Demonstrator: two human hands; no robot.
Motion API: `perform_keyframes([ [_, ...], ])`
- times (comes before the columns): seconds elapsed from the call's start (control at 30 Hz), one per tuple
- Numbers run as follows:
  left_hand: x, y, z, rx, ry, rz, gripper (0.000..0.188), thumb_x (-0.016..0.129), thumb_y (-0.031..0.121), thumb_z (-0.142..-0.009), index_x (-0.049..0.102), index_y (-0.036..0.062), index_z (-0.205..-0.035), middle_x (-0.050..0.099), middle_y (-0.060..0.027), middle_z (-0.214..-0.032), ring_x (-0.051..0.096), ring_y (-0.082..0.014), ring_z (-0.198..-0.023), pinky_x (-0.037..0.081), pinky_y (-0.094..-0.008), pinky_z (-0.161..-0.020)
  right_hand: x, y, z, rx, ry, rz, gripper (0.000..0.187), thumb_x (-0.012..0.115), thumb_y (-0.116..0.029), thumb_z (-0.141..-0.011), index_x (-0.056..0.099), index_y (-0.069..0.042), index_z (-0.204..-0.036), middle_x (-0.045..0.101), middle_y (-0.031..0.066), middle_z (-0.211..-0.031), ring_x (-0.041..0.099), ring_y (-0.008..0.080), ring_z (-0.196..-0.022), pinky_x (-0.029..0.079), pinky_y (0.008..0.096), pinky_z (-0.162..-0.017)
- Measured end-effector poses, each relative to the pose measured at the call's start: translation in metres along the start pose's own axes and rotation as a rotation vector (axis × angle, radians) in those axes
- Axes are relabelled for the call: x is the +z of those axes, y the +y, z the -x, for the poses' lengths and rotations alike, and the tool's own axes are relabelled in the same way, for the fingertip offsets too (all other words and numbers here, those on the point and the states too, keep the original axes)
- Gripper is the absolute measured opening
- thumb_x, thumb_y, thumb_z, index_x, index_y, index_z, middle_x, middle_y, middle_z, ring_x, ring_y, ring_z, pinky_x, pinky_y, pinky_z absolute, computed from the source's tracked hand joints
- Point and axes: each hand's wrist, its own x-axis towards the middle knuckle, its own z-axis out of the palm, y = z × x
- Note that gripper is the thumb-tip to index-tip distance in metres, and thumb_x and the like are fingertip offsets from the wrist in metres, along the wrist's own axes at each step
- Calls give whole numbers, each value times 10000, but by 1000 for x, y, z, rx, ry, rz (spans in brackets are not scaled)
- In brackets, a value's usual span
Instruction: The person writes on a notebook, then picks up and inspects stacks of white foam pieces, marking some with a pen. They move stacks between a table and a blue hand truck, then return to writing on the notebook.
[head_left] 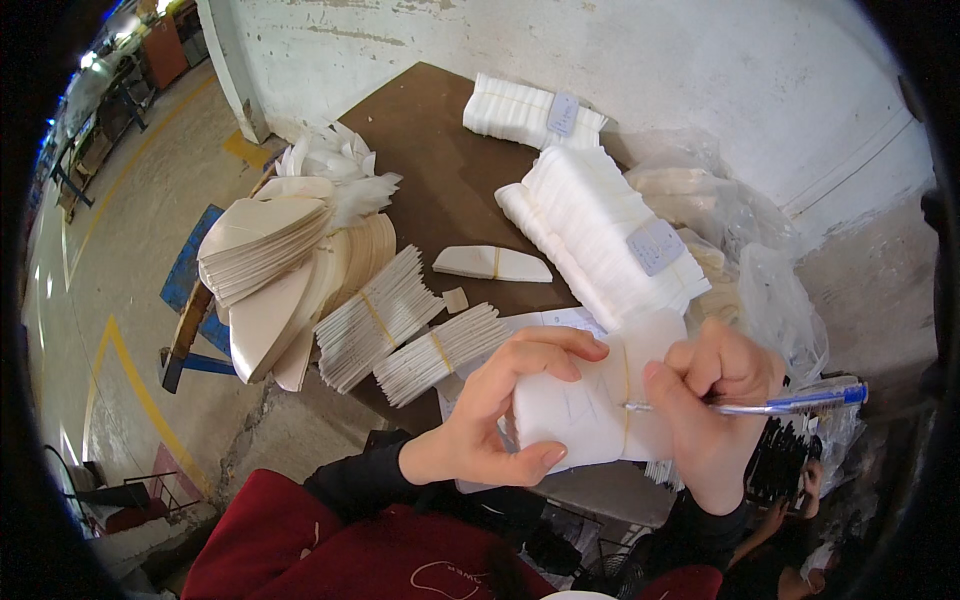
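Note:
My left hand (505, 395) is wrapped round the near left side of a bundle of soft white pieces (575, 420), thumb below and fingers on top. A thin yellowish rubber band (627, 375) circles the bundle. On its right my right hand (715, 400) grips a clear pen with a blue end (815, 400), its tip at the band and its blue end pointing right. Faint pen strokes show on the bundle's top piece. Partly hidden beneath the bundle lies a sheet of paper (560, 318).
Beyond my hands, the brown table (400, 115) carries long white bundles (590, 220) with grey tags, banded pale strips (375, 315) and a small banded bundle (492, 263). Stacked cream curved pieces (265, 240) overhang its left edge. Clear plastic bags (770, 300) line the wall. Another person's hand (811, 480) shows lower right.

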Motion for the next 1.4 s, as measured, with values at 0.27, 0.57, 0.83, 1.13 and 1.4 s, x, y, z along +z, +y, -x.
perform_keyframes([
  [0.27, 1, 0, 2, 4, 13, 20, 506, 683, 189, -766, 467, 58, -1205, 500, -207, -1291, 503, -304, -1182, 408, -392, -974, 2, 3, 2, -157, 36, 152, 372, 644, 67, -737, 333, -58, -577, 369, 45, -487, 354, 145, -390, 280, 283, -405],
  [0.57, -1, -1, 3, 5, 14, 27, 498, 680, 188, -773, 469, 64, -1207, 503, -201, -1293, 494, -304, -1193, 399, -396, -980, -1, 1, 1, -173, -92, 135, 360, 658, 63, -729, 350, -54, -584, 410, 32, -502, 382, 127, -393, 280, 276, -404],
  [0.83, -9, -13, 12, 40, 1, 74, 702, 803, 408, -735, 456, 80, -1249, 490, -204, -1319, 464, -344, -1242, 376, -442, -999, -28, 50, 22, -447, 651, -145, 230, 552, 36, -828, 425, -77, -674, 491, 61, -652, 460, 107, -629, 330, 221, -565],
  [1.13, -10, -26, 36, -399, -177, -222, 1018, 882, 248, -663, 262, 62, -1448, 504, -182, -1321, 514, -271, -1218, 401, -380, -1018, -14, 229, 137, 434, 315, 518, 101, 604, -42, -862, 524, -53, -801, 487, 53, -650, 462, 160, -573, 351, 280, -535],
  [1.4, -5, -49, 79, -518, 5, -384, 1026, 867, 176, -683, 218, 31, -1465, 460, -147, -1367, 448, -229, -1273, 367, -357, -1050, 10, 236, 161, 453, 231, 616, 244, 709, -165, -829, 650, -4, -1002, 649, 141, -753, 633, 299, -674, 484, 381, -623],
])
